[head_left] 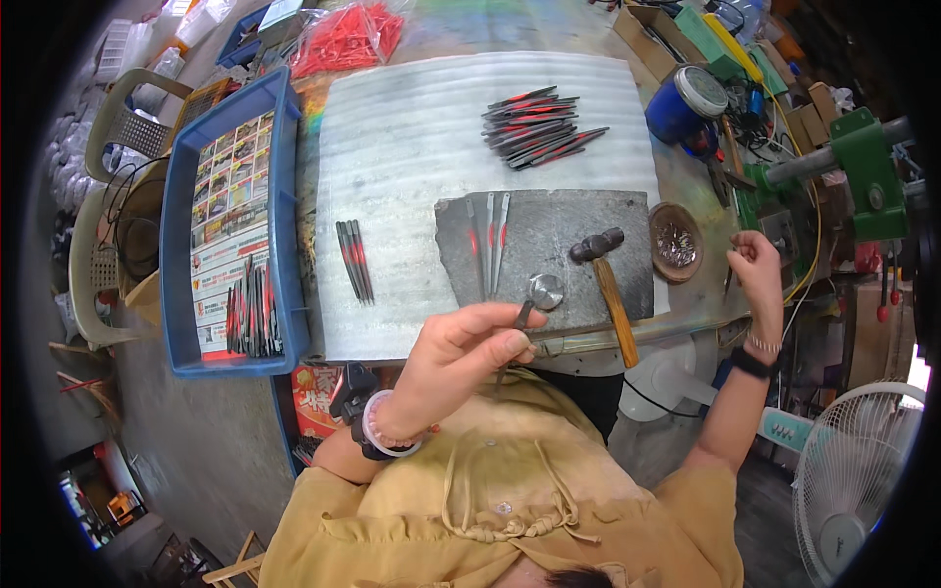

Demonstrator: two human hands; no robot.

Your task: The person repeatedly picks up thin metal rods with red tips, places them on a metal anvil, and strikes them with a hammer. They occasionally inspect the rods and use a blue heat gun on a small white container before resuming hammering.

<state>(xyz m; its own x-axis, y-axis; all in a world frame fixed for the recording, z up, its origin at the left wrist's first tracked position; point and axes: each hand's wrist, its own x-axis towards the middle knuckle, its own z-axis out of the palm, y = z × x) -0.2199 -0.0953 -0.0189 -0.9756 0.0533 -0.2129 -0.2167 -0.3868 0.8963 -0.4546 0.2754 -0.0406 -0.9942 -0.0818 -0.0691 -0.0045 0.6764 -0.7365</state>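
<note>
Dark strip could slip, I judge, because the left hand pinches it narrowly, while for the right hand I cannot tell any grip.

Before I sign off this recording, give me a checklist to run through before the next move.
1) Dark strip held in left hand: ok, pinched.
2) Right hand empty: cannot tell, detail too small.
3) Hammer fully over the stone slab: not ok, handle extends past the near edge.
4) Three slim pieces lying on the slab: ok.
5) Bowl holding small shiny pieces: ok.
</note>
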